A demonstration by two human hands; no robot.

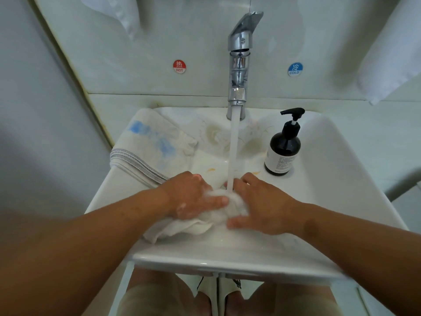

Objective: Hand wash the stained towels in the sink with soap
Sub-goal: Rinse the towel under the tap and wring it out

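grip: left hand [193,197], right hand [258,205] clutched sudsy towel [202,222]
risk: tap stream [234,144] hitting it could splash over sink rim [227,258]

Bare forearms [102,226], left hand [193,197] flecked with suds [183,205] — pale khaki shorts [145,299].

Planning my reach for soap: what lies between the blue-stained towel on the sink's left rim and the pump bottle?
Head view: between blue-stained towel and pump bottle, only the water stream over bare, stained sink basin.
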